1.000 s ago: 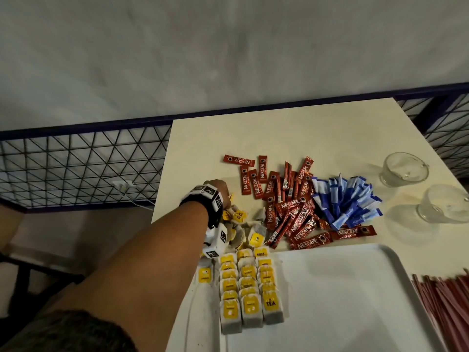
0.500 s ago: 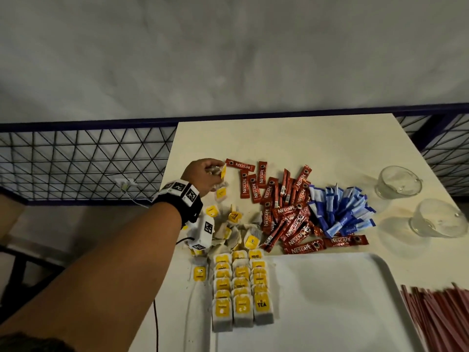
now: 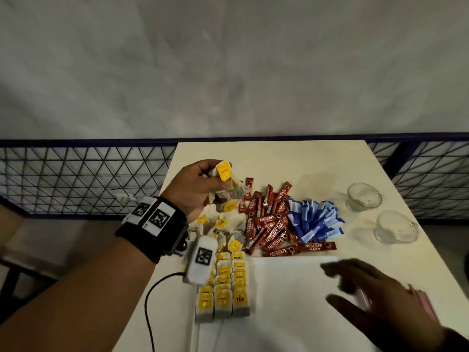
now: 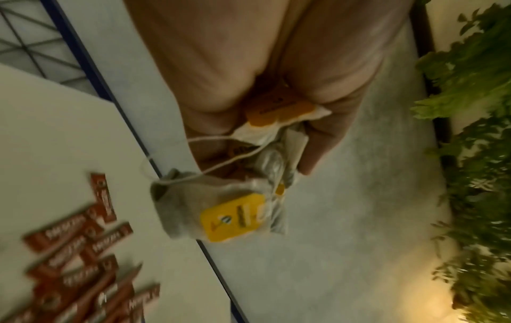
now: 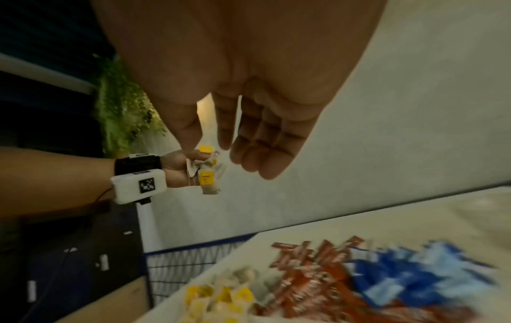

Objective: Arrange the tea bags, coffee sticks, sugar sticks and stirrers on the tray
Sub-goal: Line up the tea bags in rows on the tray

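a: head view, near first. what do you see?
b: the right hand (image 3: 378,298) is low, over the white tray (image 3: 291,313). its fingers are loose and spread. it holds nothing.
a: and on the tray?
b: neat rows of tea bags (image 3: 224,285) with yellow tags, on the tray's left side.
a: what is past the tray?
b: on the table (image 3: 279,161) there is a loose pile of tea bags (image 3: 223,229), just past the rows. right of that lie red coffee sticks (image 3: 269,224), then blue sugar sticks (image 3: 314,219). two glass cups (image 3: 364,196) stand farther right.
a: the stirrers?
b: something pink shows behind the right hand, but it is too blurry to tell.
a: and the left hand?
b: the left hand (image 3: 195,186) is up over the far end of the loose pile. its fingers are curled round a bunch of tea bags (image 4: 243,196). some bags hang down on their strings.
a: what is farthest?
b: a wire fence (image 3: 76,179) and a grey wall.
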Demonstrator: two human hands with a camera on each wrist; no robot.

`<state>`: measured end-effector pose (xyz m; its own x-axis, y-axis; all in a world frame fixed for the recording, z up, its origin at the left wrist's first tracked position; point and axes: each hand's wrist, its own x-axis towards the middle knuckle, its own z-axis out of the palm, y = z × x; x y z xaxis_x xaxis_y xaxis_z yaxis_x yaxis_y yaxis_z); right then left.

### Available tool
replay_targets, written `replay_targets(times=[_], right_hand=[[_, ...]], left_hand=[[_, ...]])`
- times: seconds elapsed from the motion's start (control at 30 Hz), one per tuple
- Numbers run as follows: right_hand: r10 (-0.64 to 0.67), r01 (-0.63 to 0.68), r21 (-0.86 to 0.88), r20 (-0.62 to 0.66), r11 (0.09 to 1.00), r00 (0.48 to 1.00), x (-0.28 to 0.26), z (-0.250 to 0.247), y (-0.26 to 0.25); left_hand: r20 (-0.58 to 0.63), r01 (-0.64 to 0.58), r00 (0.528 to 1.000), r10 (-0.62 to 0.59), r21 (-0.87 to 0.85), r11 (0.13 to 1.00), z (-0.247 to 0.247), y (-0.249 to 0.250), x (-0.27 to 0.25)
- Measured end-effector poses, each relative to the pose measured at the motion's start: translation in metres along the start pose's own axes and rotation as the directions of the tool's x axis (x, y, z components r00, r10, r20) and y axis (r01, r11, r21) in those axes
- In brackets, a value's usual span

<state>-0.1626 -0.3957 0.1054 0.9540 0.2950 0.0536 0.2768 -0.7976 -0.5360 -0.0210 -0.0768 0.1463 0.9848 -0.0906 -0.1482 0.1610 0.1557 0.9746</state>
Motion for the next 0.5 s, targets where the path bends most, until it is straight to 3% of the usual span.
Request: replay_targets(times=[0.07,0.23,0.5], right_hand=[[-0.015,0.002,0.162,0.075,0.987,0.997,0.022,0.007,-0.044],[-0.032,-0.074,0.52,0.192,0.851,0.981,0.047,0.031,-0.055],[-0.073,-0.098,0.468,0.333,0.878,0.94,0.026,0.035,-0.042]], left_hand=[[0.051,0.038,0.998,-0.036,-0.052,0.998,0.018,-0.003,-0.023],[0.149,0.116,0.985,-0.088,-0.192,0.974,0.062,-0.034,-0.066],[0.072,0.229,0.973,-0.217,-0.26,0.938,0.092,-0.086,-0.102]])
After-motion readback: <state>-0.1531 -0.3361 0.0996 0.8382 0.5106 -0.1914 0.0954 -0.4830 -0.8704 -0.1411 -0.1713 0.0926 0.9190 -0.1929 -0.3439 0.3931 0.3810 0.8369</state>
